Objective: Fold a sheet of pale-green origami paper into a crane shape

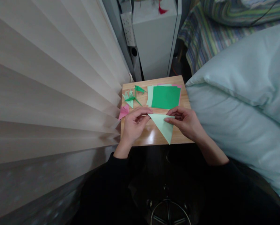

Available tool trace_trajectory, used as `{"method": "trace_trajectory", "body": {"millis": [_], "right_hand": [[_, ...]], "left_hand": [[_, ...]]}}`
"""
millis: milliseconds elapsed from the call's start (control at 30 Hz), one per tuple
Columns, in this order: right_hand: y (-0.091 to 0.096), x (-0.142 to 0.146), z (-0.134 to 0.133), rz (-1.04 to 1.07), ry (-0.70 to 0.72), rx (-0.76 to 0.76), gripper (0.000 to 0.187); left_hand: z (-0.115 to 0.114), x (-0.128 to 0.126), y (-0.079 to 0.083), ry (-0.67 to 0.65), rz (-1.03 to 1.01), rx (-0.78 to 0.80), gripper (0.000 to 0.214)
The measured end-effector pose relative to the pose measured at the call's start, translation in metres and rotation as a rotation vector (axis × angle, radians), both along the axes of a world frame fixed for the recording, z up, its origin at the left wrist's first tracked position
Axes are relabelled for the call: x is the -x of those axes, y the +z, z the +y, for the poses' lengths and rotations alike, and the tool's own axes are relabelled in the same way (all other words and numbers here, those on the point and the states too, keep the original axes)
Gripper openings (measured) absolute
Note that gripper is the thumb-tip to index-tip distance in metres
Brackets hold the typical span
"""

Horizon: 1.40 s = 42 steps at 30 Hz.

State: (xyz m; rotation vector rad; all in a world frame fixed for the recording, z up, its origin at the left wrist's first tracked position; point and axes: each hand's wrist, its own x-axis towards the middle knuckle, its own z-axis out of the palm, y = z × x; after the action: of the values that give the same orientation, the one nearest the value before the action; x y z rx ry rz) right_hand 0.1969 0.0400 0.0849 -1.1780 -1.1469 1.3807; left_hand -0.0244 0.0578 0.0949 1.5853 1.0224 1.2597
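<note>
A pale green sheet of origami paper (162, 125), folded into a triangle, is held between my two hands over the front of the small wooden table (142, 139). My left hand (135, 122) pinches its left corner between thumb and fingers. On the other side, my right hand (184, 121) grips the paper near its right corner, thumb on top and fingers behind. One point of the triangle hangs down toward the table's front edge. Just beyond lies a stack of square paper with a dark green sheet (166, 97) on top.
Folded paper cranes in green (140, 89) and pale green stand at the table's back left, with a pink folded piece (124, 112) by the left edge. A pleated curtain (71, 93) borders the left side, light blue bedding (224, 103) the right. A white cabinet (155, 47) stands behind.
</note>
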Motion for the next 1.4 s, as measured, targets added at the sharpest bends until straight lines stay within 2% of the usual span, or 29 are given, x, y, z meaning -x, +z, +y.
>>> {"method": "trace_trajectory", "body": {"millis": [233,467,567,667,800,900,1167,1400], "right_hand": [[0.001,0.000,0.001,-0.031,0.009,-0.001,0.039],[0.001,0.002,0.000,-0.008,-0.008,0.000,0.038],[0.002,0.002,-0.001,0.001,-0.014,-0.014,0.038],[0.001,0.001,-0.001,-0.026,-0.006,-0.034,0.037],[-0.001,0.002,-0.002,-0.069,0.025,-0.053,0.036],[-0.002,0.004,-0.004,-0.139,0.056,-0.099,0.028],[0.005,0.012,-0.009,-0.208,-0.016,-0.161,0.024],[0.007,0.014,-0.011,-0.204,-0.021,-0.154,0.023]], "left_hand": [[-0.003,-0.003,0.007,0.029,-0.018,0.047,0.009],[-0.006,-0.004,0.008,0.005,-0.116,0.261,0.030],[-0.004,-0.004,0.006,-0.008,-0.095,0.206,0.025],[-0.002,-0.004,0.004,0.033,-0.077,0.144,0.019],[-0.002,-0.005,0.003,0.054,-0.082,0.124,0.016],[-0.003,-0.006,0.003,0.044,-0.103,0.116,0.016],[-0.003,-0.010,-0.002,0.058,-0.212,0.256,0.035],[-0.005,-0.014,0.002,0.030,-0.195,0.276,0.023]]}}
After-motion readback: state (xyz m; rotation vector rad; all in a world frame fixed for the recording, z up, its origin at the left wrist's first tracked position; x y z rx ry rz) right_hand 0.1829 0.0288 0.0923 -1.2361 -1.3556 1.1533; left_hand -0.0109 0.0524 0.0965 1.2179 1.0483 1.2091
